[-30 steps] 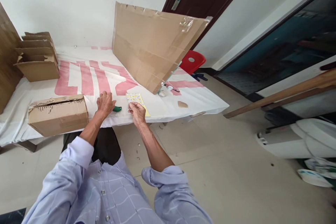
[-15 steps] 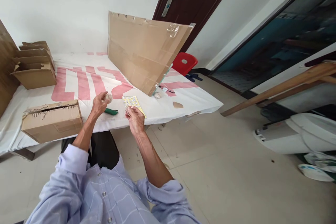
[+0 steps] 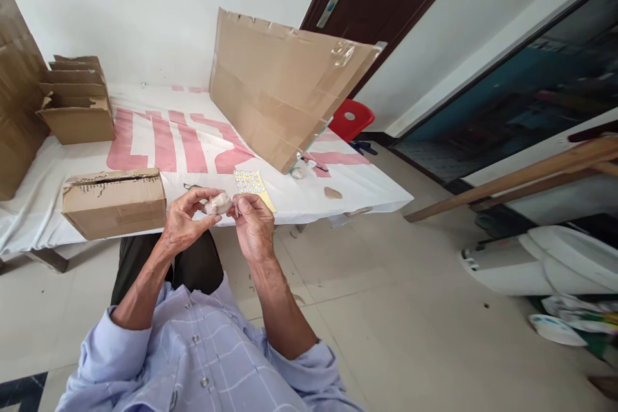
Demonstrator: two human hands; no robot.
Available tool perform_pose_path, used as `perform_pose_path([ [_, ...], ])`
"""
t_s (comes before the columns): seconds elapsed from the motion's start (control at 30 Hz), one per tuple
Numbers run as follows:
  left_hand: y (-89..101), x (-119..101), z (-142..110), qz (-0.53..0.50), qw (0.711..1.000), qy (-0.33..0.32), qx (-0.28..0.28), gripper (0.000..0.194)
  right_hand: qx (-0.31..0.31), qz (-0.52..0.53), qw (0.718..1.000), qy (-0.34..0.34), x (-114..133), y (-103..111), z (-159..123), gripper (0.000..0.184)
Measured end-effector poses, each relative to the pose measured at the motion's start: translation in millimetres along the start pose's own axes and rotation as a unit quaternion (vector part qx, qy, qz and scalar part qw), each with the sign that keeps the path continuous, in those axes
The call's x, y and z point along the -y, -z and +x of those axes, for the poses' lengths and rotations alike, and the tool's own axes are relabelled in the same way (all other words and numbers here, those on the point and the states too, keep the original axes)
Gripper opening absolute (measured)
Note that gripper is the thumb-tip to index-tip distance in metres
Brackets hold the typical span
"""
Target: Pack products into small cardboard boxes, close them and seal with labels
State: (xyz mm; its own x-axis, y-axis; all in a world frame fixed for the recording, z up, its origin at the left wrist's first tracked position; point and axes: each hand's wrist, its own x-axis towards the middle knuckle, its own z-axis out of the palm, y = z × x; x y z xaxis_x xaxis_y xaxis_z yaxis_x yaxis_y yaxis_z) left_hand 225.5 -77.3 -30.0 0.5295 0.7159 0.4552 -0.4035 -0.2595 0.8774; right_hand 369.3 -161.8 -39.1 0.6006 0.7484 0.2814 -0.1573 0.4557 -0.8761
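My left hand (image 3: 186, 219) is closed round what looks like a small roll of clear tape (image 3: 217, 203), held above the table's front edge. Close beside it, my right hand (image 3: 255, 225) pinches at the roll's right side, thumb against fingers. Just behind my right hand a yellow sheet (image 3: 253, 183) with rows of small pale shapes lies on the white cloth. A green-handled tool (image 3: 192, 187) is mostly hidden behind my left hand.
A long carton (image 3: 116, 206) sits front left, with open cartons (image 3: 80, 122) behind it. A large cardboard panel (image 3: 284, 90) leans upright on the white-and-red table cloth (image 3: 376, 187). Toward the right lie a brown scrap (image 3: 333, 193) and a small pale lump (image 3: 297, 172).
My right hand has let go of the yellow sheet, which now lies on the table, and has come to the roll. My left hand has brought the roll right and nearer. The view has shifted slightly.
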Motion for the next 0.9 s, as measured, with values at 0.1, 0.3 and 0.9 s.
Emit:
perform_pose_path([
  [0.1, 1.6, -5, -7, -0.008, 1.000, -0.024, 0.000, 0.044, 0.002, 0.002, 1.000, 0.014, 5, -6, -5, 0.042],
  [0.3, 2.0, -11, -14, -0.024, 1.000, -0.012, 0.007, 0.045, 0.023, -0.015, 0.999, 0.031, 11, -15, -10, 0.039],
  [0.9, 9.3, -62, -25, 0.216, 0.972, 0.019, 0.092, 0.025, 0.129, -0.105, 0.980, 0.112, 54, -37, -19, 0.023],
])
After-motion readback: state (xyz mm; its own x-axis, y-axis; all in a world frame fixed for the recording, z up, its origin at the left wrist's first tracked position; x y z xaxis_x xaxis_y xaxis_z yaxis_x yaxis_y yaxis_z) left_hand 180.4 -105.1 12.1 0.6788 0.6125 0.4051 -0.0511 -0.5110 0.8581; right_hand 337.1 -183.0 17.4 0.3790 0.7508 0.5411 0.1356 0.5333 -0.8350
